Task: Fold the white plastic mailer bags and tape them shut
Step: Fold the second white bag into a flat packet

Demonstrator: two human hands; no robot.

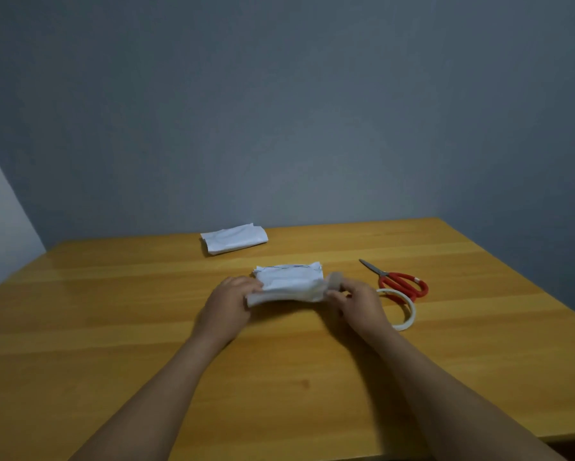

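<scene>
A folded white mailer bag [291, 283] is held a little above the middle of the wooden table [113, 327]. My left hand [227, 304] grips its left end. My right hand [359, 302] pinches its right end, where a short translucent strip of tape [335, 281] sticks up by my fingers. A second folded white mailer bag [234, 238] lies at the far edge of the table. The roll of clear tape [407, 314] lies just right of my right hand, partly hidden by it.
Red-handled scissors [400, 281] lie right of the held bag, blades pointing to the far left, touching the tape roll. A grey wall rises behind the table. The table's near right corner shows at the bottom right.
</scene>
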